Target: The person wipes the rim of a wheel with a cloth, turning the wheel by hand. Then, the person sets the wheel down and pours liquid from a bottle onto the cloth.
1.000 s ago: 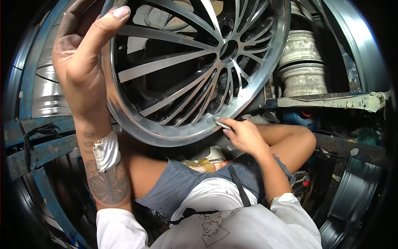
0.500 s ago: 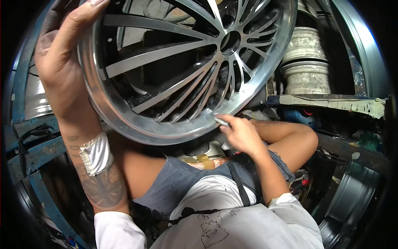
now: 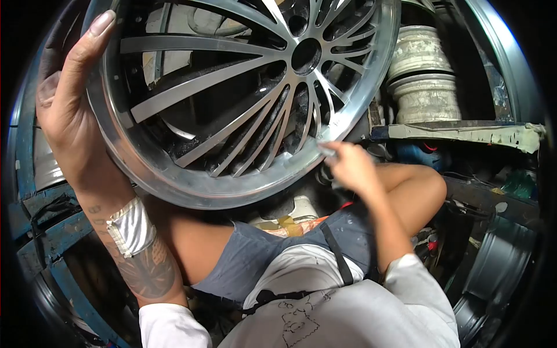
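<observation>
A large multi-spoke alloy wheel (image 3: 214, 194) with a bright metal rim fills the upper middle, tilted above my lap. My left hand (image 3: 72, 116) grips its left edge, thumb up in front and fingers partly hidden behind. At the rim's lower right, my right hand (image 3: 353, 165) is closed around a small greyish piece (image 3: 328, 152), too blurred to identify, held against or very near the rim face. Dark dust lies between the spokes.
Worn rims (image 3: 426, 95) are stacked on a pale-edged shelf (image 3: 464, 132) at the right. A dark grey rim (image 3: 499, 258) stands lower right. Blue metal framing (image 3: 75, 290) runs along the left. My bent knee (image 3: 426, 191) is below the shelf.
The wheel and my left hand have shifted left and slightly down in view. My right hand has moved up and right along the rim with the small piece.
</observation>
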The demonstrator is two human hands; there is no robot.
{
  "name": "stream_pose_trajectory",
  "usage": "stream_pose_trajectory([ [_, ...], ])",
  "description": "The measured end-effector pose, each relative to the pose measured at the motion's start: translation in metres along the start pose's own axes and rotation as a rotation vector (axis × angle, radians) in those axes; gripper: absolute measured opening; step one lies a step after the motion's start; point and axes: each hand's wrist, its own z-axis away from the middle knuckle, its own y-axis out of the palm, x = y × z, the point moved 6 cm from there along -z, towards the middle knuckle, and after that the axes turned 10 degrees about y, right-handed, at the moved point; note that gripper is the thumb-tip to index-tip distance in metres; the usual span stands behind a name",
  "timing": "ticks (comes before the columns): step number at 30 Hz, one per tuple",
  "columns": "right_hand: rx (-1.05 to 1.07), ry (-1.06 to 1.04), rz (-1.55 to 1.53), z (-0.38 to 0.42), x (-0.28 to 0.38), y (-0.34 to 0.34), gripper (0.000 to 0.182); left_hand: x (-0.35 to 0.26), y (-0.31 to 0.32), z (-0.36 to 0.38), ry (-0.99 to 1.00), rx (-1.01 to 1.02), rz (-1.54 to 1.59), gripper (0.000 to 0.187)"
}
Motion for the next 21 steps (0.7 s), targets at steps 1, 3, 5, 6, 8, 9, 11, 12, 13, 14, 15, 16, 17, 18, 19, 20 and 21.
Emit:
stream_pose_trajectory([
  [1,0.043,-0.043,0.014,0.018,0.016,0.014,0.040,0.001,-0.002,0.000,-0.042,-0.029,0.031,0.036],
  [3,0.106,-0.097,0.031,0.030,0.025,0.023,0.042,0.006,-0.008,0.003,-0.099,-0.108,0.122,0.036],
  [5,0.116,-0.050,-0.126,-0.006,-0.007,0.006,0.041,0.008,-0.009,0.005,-0.082,-0.099,0.104,0.036],
  [6,0.116,0.054,-0.188,-0.017,-0.013,-0.009,0.040,0.008,-0.010,0.006,-0.074,-0.094,0.096,0.036],
  [8,0.008,0.056,0.018,-0.001,0.003,-0.008,0.038,0.011,-0.013,0.005,-0.051,0.002,0.075,0.036],
  [9,0.022,-0.045,-0.015,0.013,0.016,0.010,0.038,0.011,-0.014,0.005,-0.067,0.014,0.084,0.036],
  [11,0.067,-0.136,-0.056,0.033,0.027,0.023,0.038,0.008,-0.010,0.002,-0.064,0.000,0.138,0.035],
  [12,0.080,-0.058,-0.086,0.024,0.017,0.013,0.038,0.008,-0.006,0.001,-0.039,-0.001,0.127,0.035],
  [13,0.097,0.025,-0.121,0.009,0.005,-0.001,0.037,0.007,-0.003,0.000,-0.013,-0.003,0.116,0.035],
  [14,0.110,0.098,-0.161,-0.004,-0.005,-0.014,0.037,0.007,0.000,-0.001,0.012,-0.005,0.106,0.035],
  [15,-0.037,0.020,-0.171,-0.018,-0.021,-0.020,0.038,0.008,-0.003,-0.002,0.015,0.022,0.095,0.035],
  [16,-0.033,-0.027,-0.104,-0.012,-0.012,-0.012,0.038,0.008,-0.003,-0.002,0.007,0.017,0.072,0.036],
  [17,-0.031,-0.076,-0.037,0.002,0.001,0.003,0.038,0.007,-0.004,-0.002,-0.002,0.012,0.049,0.036],
  [18,-0.022,-0.119,0.029,0.014,0.013,0.017,0.038,0.007,-0.005,-0.002,-0.010,0.007,0.026,0.036],
  [19,-0.007,-0.095,0.086,0.026,0.025,0.013,0.037,0.008,-0.005,-0.002,-0.032,-0.010,0.075,0.036],
  [20,-0.010,-0.082,0.029,0.017,0.019,0.006,0.036,0.008,-0.004,-0.001,-0.035,-0.004,0.080,0.036],
  [21,-0.011,-0.062,-0.030,0.001,0.005,-0.008,0.035,0.008,-0.004,0.000,-0.037,0.001,0.086,0.036],
])
